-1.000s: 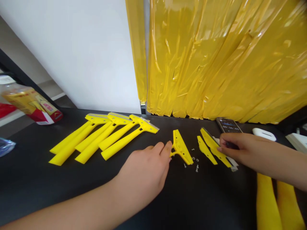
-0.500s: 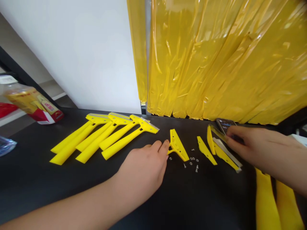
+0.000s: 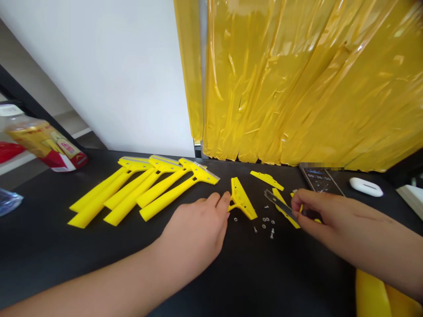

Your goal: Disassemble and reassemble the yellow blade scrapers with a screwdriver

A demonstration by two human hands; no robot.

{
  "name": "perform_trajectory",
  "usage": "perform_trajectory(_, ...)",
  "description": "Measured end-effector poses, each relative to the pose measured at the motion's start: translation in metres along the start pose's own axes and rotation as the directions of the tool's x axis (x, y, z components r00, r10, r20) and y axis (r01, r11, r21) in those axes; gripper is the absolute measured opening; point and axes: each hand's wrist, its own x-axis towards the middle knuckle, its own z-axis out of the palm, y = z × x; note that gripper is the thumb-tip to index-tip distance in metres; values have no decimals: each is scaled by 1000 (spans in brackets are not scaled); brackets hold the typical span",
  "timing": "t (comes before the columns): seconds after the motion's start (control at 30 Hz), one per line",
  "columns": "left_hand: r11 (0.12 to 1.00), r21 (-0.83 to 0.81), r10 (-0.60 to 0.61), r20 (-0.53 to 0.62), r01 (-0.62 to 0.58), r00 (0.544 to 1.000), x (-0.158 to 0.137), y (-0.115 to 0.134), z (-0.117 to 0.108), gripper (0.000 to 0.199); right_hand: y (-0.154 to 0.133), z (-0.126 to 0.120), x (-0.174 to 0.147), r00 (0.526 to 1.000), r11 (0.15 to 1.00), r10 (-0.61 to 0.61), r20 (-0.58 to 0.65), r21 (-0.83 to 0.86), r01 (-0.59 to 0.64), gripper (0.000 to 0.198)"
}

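My left hand (image 3: 194, 231) is closed around the handle of a yellow scraper (image 3: 243, 200), its head resting low over the black table. In a pinch, my right hand (image 3: 322, 213) holds a thin grey metal blade (image 3: 277, 202), pointing left over a yellow cover plate (image 3: 292, 221). Farther back lies another yellow cover plate (image 3: 267, 179). More yellow pieces are partly hidden beneath my right fingers. Between the hands, several small screws (image 3: 272, 233) and nuts (image 3: 265, 219) are scattered on the table.
Several yellow scrapers (image 3: 175, 193) with fitted blades lie in a row at left. A drink bottle (image 3: 46, 141) leans behind them. At the right are a phone (image 3: 319, 178) showing a timer, a white case (image 3: 366, 186) and yellow handles (image 3: 373, 293). Yellow film (image 3: 297, 88) hangs behind.
My right hand has moved left and nearer, now with the blade in its fingers. A yellow cover plate that stood tilted by it now lies farther left. My left hand has barely moved.
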Motion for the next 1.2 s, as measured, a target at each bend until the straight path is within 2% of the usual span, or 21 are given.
perform_trajectory(0.1, 1000, 6, -6, -9, 6, 1000, 0, -1, 0, 48, -3, 10, -4, 998, 990, -37, 51, -132, 44, 17)
perform_trajectory(0.2, 1000, 7, -10, -9, 10, 1000, -1, -1, -1, 48, -6, 18, -7, 993, 987, 19, 115, -160, -1, 14)
perform_trajectory(0.33, 1000, 2, -18, -6, 18, 1000, 0, 0, -3, 47, -6, 21, -6, 972, 987, 113, 208, -135, -86, 18)
perform_trajectory(0.67, 1000, -8, -30, -13, 30, 999, 1, -2, -6, 47, -14, 21, 4, 929, 994, 101, 355, -4, -106, 29)
perform_trajectory(0.97, 994, 88, -42, -164, 57, 986, 4, -13, -7, 45, -29, 23, 11, 893, 984, 112, 437, 77, -161, 32)
perform_trajectory(1.2, 990, 107, -67, -174, 87, 982, 5, -15, -6, 46, -50, 22, 17, 845, 968, 206, 494, 26, -251, 29)
